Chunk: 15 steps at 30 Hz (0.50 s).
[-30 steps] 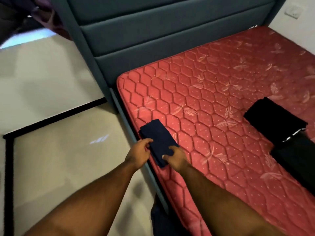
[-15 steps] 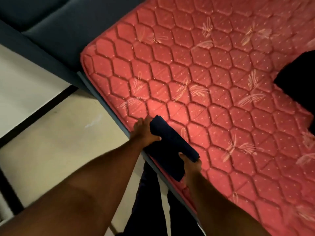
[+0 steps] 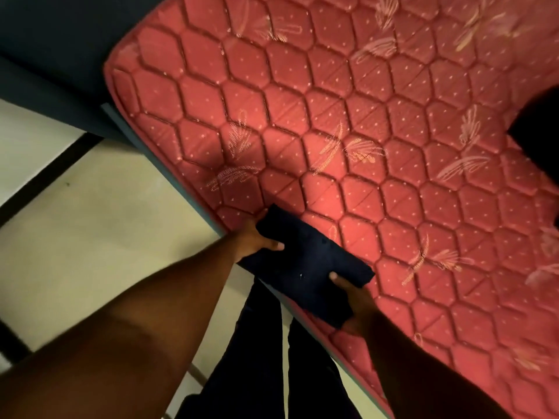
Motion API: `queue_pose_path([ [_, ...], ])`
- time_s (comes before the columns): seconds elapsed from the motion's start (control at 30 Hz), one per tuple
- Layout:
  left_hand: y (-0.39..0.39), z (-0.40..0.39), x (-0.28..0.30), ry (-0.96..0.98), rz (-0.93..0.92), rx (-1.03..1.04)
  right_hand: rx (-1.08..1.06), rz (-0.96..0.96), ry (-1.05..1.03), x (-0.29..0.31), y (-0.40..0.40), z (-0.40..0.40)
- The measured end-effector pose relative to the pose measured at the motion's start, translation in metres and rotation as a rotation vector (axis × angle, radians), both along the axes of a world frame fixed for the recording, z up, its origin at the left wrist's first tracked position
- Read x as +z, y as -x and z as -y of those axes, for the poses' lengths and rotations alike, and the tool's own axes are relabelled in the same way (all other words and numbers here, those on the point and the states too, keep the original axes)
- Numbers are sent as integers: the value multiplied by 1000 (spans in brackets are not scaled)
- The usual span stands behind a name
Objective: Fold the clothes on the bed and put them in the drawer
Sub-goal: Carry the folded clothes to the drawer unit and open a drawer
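So the folded cloth [image 3: 308,264] is sitting right at the near edge of the mattress [image 3: 332,116], partly hanging over it, with its long axis running diagonally from upper left to lower right. Left hand [image 3: 254,243] grips the upper-left end, thumb curled on top, and the right hand [image 3: 354,294] pinches the lower-right end, thumb on top, fingers hidden underneath. Both hands are already on it, one per end, so I'd guess a level lift off the bed comes next.
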State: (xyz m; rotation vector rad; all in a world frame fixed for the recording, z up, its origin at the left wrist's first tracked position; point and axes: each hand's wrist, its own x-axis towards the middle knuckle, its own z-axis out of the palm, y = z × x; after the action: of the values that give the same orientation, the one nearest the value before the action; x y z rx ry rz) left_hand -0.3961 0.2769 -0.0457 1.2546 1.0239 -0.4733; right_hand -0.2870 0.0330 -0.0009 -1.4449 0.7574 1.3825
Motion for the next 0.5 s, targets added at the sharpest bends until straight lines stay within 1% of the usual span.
queue_pose_path([
  [0.1,13,5,67,-28,5,172,119,196,-39,47,-24,-10],
  [0.17,21,10,108,-94,41,288,241,244,-121,73,-41,-21],
  [0.27,50,30,170,-184,107,528,434,317,-274,127,-57,-40],
  [0.37,89,62,209,-256,176,795,601,399,-422,171,-55,-62],
  [0.5,144,113,248,-316,276,1053,813,442,-544,215,-21,-77],
])
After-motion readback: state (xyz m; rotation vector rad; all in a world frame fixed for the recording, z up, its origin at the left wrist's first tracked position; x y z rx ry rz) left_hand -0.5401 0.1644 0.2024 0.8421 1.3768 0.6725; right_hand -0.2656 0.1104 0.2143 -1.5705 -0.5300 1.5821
